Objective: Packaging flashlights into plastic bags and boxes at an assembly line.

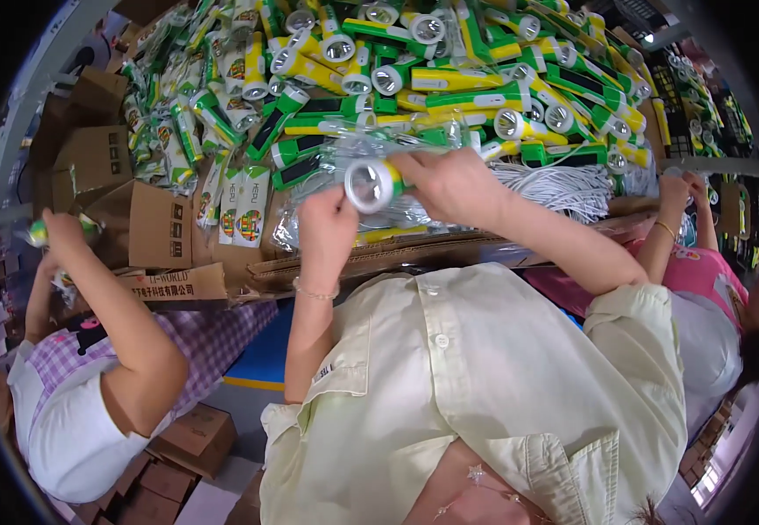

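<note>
A green and yellow flashlight (369, 186) with a round clear lens in a white rim points toward me, above the near edge of the heap. My right hand (454, 185) is closed around its body from the right. Beside the lens's left edge, my left hand (327, 219) is closed with thumb and fingers pressed together. What it pinches is too small to make out. Crumpled clear plastic bags (344, 150) lie around and behind both hands. Many similar flashlights (467, 80) are piled beyond, some showing dark panels.
Bundled white cables (563, 190) lie right of my hands. Bagged flashlights (156, 118) fill the heap's left side, by open cardboard boxes (161, 223). A cardboard edge (362, 256) runs along the front. At left, a co-worker's hands (64, 234) hold a green item; another's hands (674, 188) are at right.
</note>
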Demonstrator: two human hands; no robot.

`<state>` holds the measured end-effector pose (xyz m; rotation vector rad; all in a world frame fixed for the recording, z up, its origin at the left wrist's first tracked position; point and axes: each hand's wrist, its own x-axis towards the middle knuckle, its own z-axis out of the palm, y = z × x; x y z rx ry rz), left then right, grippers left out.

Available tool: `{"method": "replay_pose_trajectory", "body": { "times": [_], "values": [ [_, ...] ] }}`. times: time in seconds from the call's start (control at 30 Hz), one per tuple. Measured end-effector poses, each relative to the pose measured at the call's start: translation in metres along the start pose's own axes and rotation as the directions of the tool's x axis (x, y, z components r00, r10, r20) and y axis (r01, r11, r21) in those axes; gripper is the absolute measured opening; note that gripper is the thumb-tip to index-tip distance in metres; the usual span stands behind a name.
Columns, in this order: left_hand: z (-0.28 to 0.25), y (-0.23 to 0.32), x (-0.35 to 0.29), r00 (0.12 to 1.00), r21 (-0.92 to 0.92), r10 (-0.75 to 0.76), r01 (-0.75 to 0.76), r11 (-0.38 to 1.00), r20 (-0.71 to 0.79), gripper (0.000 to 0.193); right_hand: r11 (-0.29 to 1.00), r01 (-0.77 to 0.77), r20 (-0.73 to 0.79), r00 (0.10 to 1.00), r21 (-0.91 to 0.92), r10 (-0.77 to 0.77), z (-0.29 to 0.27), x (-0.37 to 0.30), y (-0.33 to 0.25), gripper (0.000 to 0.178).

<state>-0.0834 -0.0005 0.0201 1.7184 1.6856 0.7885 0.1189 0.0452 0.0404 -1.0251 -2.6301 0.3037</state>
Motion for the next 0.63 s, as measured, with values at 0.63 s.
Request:
{"method": "replay_pose_trajectory", "body": {
  "times": [0.63],
  "values": [
    [0.021, -0.032, -0.005, 0.991, -0.140, -0.130, 0.131, 0.982, 0.015, 0.025, 1.000, -0.004, 0.193, 0.981, -0.005, 0.005, -0.038, -0.027, 0.032, 0.027]
  ]
}}
